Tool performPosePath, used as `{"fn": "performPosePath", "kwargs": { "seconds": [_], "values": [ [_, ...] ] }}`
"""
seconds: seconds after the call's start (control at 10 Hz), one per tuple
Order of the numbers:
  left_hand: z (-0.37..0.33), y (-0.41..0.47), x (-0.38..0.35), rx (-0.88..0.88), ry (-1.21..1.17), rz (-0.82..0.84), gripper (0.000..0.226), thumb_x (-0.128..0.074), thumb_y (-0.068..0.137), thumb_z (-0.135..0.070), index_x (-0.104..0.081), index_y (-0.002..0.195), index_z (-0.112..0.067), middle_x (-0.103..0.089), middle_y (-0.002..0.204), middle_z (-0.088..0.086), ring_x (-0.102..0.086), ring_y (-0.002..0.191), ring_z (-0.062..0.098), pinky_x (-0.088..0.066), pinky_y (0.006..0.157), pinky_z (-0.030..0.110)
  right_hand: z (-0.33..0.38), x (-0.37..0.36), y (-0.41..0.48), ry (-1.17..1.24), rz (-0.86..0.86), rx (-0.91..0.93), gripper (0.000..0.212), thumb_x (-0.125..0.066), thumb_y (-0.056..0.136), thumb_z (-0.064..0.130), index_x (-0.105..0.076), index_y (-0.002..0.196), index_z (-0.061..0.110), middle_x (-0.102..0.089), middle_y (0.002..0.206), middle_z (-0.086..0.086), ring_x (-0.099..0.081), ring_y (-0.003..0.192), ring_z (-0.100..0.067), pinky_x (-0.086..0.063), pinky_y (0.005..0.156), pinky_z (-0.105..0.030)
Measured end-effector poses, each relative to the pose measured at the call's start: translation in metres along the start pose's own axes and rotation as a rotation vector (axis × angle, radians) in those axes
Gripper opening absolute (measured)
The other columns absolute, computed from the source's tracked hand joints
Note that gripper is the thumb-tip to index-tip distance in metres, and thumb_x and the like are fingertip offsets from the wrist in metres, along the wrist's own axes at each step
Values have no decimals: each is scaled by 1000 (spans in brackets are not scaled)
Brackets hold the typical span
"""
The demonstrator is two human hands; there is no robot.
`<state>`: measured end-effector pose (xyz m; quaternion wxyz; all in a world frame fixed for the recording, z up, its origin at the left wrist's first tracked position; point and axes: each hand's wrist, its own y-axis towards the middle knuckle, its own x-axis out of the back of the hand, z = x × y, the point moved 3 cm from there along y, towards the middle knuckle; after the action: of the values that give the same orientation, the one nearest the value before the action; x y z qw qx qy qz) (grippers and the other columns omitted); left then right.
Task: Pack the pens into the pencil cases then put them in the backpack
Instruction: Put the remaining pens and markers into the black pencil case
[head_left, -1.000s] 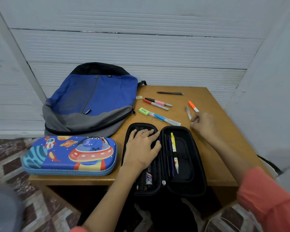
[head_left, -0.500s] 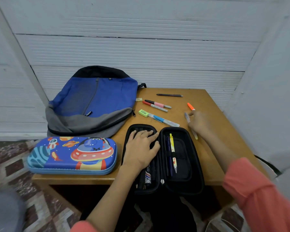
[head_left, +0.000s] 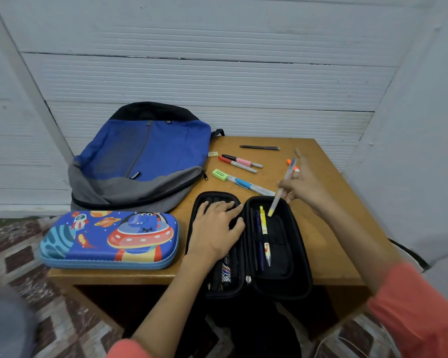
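Observation:
An open black pencil case lies at the table's front edge. My left hand rests flat on its left half. In its right half lie a yellow pen and a dark blue pen. My right hand pinches a translucent pen with a yellow tip, tilted, its tip over the case's right half. A closed blue space-themed pencil case sits front left. The blue and grey backpack lies at the back left.
On the wooden table behind the black case lie a dark pen, a pink marker, a red marker, a blue pen, a green eraser, a small eraser and an orange highlighter. White walls close in behind and right.
My right hand picked the translucent pen up off the table and brought it left, over the black case. My left hand stayed on the case.

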<state>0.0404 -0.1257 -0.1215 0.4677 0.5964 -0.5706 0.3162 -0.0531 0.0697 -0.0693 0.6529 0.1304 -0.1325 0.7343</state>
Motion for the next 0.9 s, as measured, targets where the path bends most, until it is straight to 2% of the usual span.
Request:
{"fn": "performPosePath", "kwargs": {
  "seconds": [0.1, 0.2, 0.3, 0.4, 0.6, 0.7, 0.9],
  "values": [
    [0, 0, 0, 1, 7, 11, 46, -32, 98, -43, -40, 143, -36, -41, 148, -10, -27, 139, 6, -6, 120, 34, -4, -10, -2, -50, 67, -10, 79, -60, 90, -2, -15, 150, 21, -59, 70, -16, -56, 50, -22, -48, 41, -26],
    [0, 0, 0, 1, 7, 10, 46, -33, 99, -43, -40, 143, -36, -41, 148, -9, -27, 139, 6, -6, 120, 34, -9, -16, -4, -171, 112, -7, 72, -62, 92, 4, -18, 148, 17, -57, 63, -13, -52, 46, -21, -46, 41, -27],
    [0, 0, 1, -1, 7, 8, 46, -33, 99, -43, -40, 143, -35, -42, 148, -9, -28, 139, 6, -6, 120, 34, -15, -20, -3, -197, 126, -12, 68, -63, 92, 9, -21, 145, 18, -58, 68, -17, -56, 49, -23, -51, 45, -32],
    [0, 0, 1, -2, 4, 5, 46, -33, 98, -43, -41, 143, -35, -42, 147, -9, -28, 139, 6, -7, 120, 34, -18, -21, -2, -199, 128, -1, 65, -63, 92, 12, -24, 144, 20, -58, 70, -17, -58, 50, -22, -52, 45, -31],
    [-1, 0, 0, 3, 5, -4, 45, -34, 98, -43, -42, 142, -35, -42, 147, -10, -28, 138, 5, -5, 119, 33, -17, -29, -11, -171, 271, -97, 59, -62, 92, 8, -30, 140, 22, -58, 74, -12, -58, 48, -16, -52, 45, -28],
    [-1, 0, 0, 2, 5, -6, 45, -34, 98, -43, -42, 142, -35, -43, 147, -10, -28, 138, 5, -6, 119, 34, -19, -27, -10, -129, 238, -133, 52, -61, 93, 9, -35, 136, 21, -58, 82, -15, -61, 50, -19, -55, 47, -31],
    [0, 0, 0, 9, 2, -4, 45, -34, 98, -43, -42, 142, -36, -43, 147, -10, -29, 138, 5, -7, 120, 35, -24, -24, -10, -131, 182, -151, 41, -62, 92, 10, -44, 129, 16, -64, 79, -17, -64, 49, -23, -59, 53, -33]
  ]
}}
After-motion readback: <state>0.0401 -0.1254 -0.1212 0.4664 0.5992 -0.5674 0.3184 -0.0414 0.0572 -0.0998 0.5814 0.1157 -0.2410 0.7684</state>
